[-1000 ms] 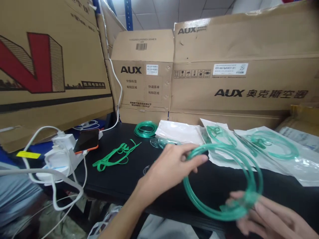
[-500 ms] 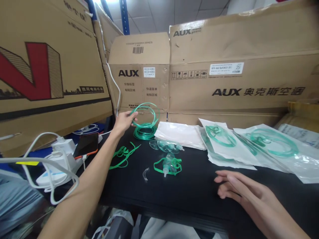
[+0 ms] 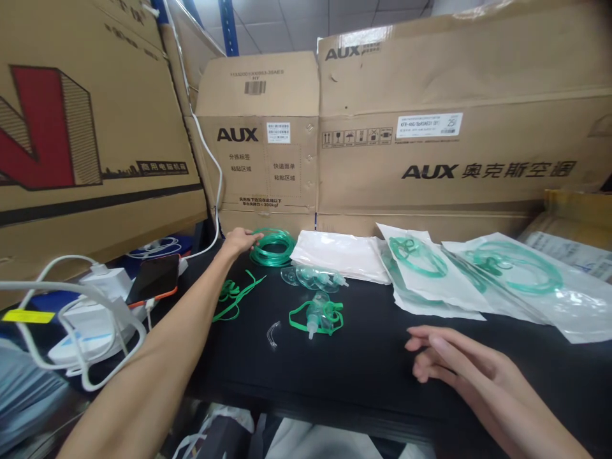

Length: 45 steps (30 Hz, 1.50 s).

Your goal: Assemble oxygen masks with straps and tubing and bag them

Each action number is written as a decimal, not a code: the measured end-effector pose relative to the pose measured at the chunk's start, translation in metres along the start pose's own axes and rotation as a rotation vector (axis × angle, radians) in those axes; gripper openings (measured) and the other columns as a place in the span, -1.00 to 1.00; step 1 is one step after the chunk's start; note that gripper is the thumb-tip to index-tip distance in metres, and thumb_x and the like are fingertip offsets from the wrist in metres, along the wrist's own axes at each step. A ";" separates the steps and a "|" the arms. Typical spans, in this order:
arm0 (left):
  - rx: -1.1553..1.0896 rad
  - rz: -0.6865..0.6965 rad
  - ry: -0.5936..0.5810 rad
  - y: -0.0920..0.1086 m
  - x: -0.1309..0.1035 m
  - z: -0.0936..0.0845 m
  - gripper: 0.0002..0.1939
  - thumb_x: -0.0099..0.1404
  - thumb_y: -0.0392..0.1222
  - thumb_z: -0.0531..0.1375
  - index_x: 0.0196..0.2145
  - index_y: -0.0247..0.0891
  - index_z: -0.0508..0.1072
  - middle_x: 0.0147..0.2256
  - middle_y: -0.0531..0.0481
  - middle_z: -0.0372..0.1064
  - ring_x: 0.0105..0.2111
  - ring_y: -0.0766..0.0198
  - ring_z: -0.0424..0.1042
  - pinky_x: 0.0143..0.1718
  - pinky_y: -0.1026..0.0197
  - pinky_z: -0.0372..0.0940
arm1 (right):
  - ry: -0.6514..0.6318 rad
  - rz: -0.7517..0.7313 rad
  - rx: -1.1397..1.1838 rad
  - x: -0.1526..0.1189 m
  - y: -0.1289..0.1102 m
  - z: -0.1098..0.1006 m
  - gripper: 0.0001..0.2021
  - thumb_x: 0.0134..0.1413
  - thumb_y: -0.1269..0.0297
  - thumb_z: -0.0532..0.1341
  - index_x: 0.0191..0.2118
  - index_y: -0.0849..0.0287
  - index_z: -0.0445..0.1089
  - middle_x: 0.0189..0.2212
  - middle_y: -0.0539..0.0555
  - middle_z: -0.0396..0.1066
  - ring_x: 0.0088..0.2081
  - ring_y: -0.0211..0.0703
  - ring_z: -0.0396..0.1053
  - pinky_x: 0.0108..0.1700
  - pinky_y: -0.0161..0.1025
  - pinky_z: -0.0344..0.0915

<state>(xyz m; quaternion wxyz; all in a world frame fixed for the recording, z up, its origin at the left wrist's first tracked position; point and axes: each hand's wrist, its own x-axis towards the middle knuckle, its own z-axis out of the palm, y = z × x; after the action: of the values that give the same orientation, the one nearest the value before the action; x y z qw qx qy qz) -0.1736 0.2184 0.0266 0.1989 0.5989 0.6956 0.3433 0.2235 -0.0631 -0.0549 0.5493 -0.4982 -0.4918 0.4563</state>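
My left hand [image 3: 243, 241] reaches to the back of the black table, its fingers closed at the left edge of a pile of coiled green tubing [image 3: 273, 256]. Its fingertips are partly hidden against the coils. Over the front right of the table hovers my right hand [image 3: 447, 360], empty, with loosely bent fingers. Between the hands lies a clear oxygen mask [image 3: 317, 312] with a green strap. Several clear mask shells [image 3: 313, 278] sit in a row behind it. Green elastic straps [image 3: 234, 294] lie beside my left forearm, and thin clear strips [image 3: 273, 334] lie left of the mask.
A stack of white bags [image 3: 340, 256] lies right of the coils. Farther right are packaged green tubing sets [image 3: 415, 261]. A phone [image 3: 155, 278] and white chargers with cables [image 3: 102, 287] crowd the left. Cardboard boxes [image 3: 459, 83] wall the back.
My left hand has lowered the raised loop of green tubing onto the coils below. My right hand stays nearly still. The view has shifted slightly.
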 end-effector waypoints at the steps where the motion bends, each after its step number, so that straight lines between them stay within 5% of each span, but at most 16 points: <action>1: 0.042 -0.012 0.002 0.000 0.000 0.000 -0.70 0.48 -0.03 0.26 0.02 -0.30 0.52 -0.01 -0.11 0.50 -0.08 0.10 0.54 -0.05 0.00 0.49 | -0.005 -0.001 -0.009 0.000 0.000 0.000 -0.56 0.21 -0.09 0.36 -0.01 0.16 0.65 -0.14 0.24 0.61 -0.25 0.03 0.55 -0.09 -0.07 0.56; 9: 0.242 0.123 0.012 0.033 -0.034 -0.021 -0.59 0.33 0.13 0.34 -0.08 -0.26 0.61 -0.08 -0.19 0.59 -0.07 -0.04 0.56 -0.02 0.01 0.39 | -0.050 -0.018 -0.103 0.001 0.003 -0.002 -0.57 0.29 -0.11 0.28 0.01 0.12 0.63 -0.22 0.17 0.62 -0.22 -0.03 0.54 -0.03 -0.16 0.51; 13: 0.194 0.339 -0.282 0.051 -0.094 -0.025 -0.54 0.22 0.29 0.34 -0.10 -0.06 0.70 -0.15 -0.01 0.66 -0.25 0.06 0.59 -0.23 0.22 0.35 | -0.082 -0.038 -0.246 0.000 0.001 0.000 -0.57 0.30 -0.13 0.27 -0.06 0.12 0.65 -0.27 0.15 0.62 -0.19 -0.02 0.55 -0.01 -0.20 0.47; 16: 0.210 0.446 -0.515 0.053 -0.138 -0.012 -0.56 0.15 0.21 0.41 -0.08 -0.02 0.71 -0.15 0.02 0.64 -0.19 0.08 0.58 -0.19 0.27 0.33 | -0.114 -0.060 -0.356 0.002 -0.004 0.010 -0.57 0.30 -0.15 0.25 -0.12 0.10 0.66 -0.29 0.13 0.61 -0.21 -0.03 0.55 -0.08 -0.23 0.47; 20: 0.216 0.499 -0.589 0.051 -0.169 0.018 -0.30 0.13 0.24 0.43 0.19 0.03 0.55 -0.10 -0.02 0.57 -0.08 0.06 0.53 -0.13 0.25 0.32 | -0.186 -0.137 -0.566 0.015 -0.016 0.036 -0.57 0.34 -0.12 0.20 0.00 0.07 0.62 -0.25 0.11 0.58 -0.29 -0.07 0.52 -0.22 -0.21 0.45; 24: 0.149 0.561 -0.599 0.055 -0.183 0.037 -0.36 0.17 0.22 0.43 0.18 0.13 0.48 -0.05 0.06 0.47 -0.02 0.10 0.45 -0.09 0.25 0.27 | -0.110 -0.301 -0.818 0.037 -0.026 0.060 -0.66 0.38 0.02 0.20 0.10 0.00 0.57 -0.13 0.09 0.54 -0.29 -0.10 0.47 -0.22 -0.15 0.38; 30: 0.009 0.655 -0.482 0.057 -0.198 0.053 -0.64 0.23 0.13 0.44 -0.19 -0.08 0.47 -0.16 0.12 0.42 -0.16 0.17 0.42 -0.17 0.23 0.22 | -0.077 -0.410 -0.811 0.048 -0.028 0.069 -0.76 0.38 0.20 0.25 0.08 -0.04 0.55 -0.19 0.02 0.54 -0.28 -0.12 0.51 -0.18 -0.15 0.42; 34: -0.101 0.677 -0.395 0.060 -0.194 0.064 -0.62 0.41 0.17 0.27 -0.38 -0.17 0.50 -0.18 0.07 0.45 -0.18 0.20 0.44 -0.13 0.20 0.22 | 0.132 -0.769 -0.874 0.040 -0.037 0.072 -0.72 0.37 0.37 0.25 0.14 0.13 0.50 -0.01 0.13 0.49 -0.13 -0.14 0.51 -0.03 -0.19 0.42; 37: -0.276 0.554 -0.310 0.064 -0.192 0.070 -0.58 0.42 0.22 0.23 -0.33 -0.20 0.56 -0.11 0.02 0.51 -0.08 0.14 0.46 -0.05 0.19 0.23 | 0.063 -0.967 -0.968 0.037 -0.042 0.071 -0.76 0.38 0.40 0.26 0.10 0.22 0.53 0.04 0.19 0.46 0.01 -0.14 0.48 0.09 -0.25 0.39; 39: -0.387 0.502 -0.379 0.066 -0.193 0.072 -0.58 0.44 0.19 0.21 -0.34 -0.21 0.58 -0.14 0.02 0.54 -0.06 0.14 0.47 -0.04 0.19 0.22 | -0.001 -0.991 -1.044 0.038 -0.040 0.070 -0.69 0.38 0.37 0.27 0.18 0.22 0.49 0.10 0.22 0.44 0.12 -0.07 0.43 0.17 -0.20 0.36; 42: -0.452 0.451 -0.545 0.070 -0.198 0.073 -0.51 0.50 0.14 0.14 -0.45 -0.24 0.52 -0.39 0.07 0.47 -0.30 0.24 0.44 -0.23 0.21 0.21 | -0.022 -0.979 -1.110 0.040 -0.036 0.068 -0.56 0.40 0.33 0.26 0.32 0.23 0.38 0.20 0.27 0.41 0.21 0.03 0.37 0.27 -0.07 0.32; 45: -0.451 0.424 -0.565 0.071 -0.201 0.071 -0.44 0.51 0.22 0.08 -0.47 -0.25 0.46 -0.50 0.10 0.36 -0.44 0.29 0.33 -0.35 0.22 0.16 | -0.050 -0.915 -1.008 0.040 -0.036 0.068 -0.50 0.41 0.38 0.24 0.39 0.17 0.30 0.26 0.19 0.41 0.25 -0.05 0.38 0.32 -0.15 0.28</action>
<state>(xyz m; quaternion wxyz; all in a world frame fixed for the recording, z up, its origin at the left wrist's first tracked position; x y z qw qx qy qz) -0.0340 0.0435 0.0017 0.4331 0.7408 0.3824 0.3426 0.1603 -0.0200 -0.0147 0.3763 -0.4245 -0.8180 -0.0955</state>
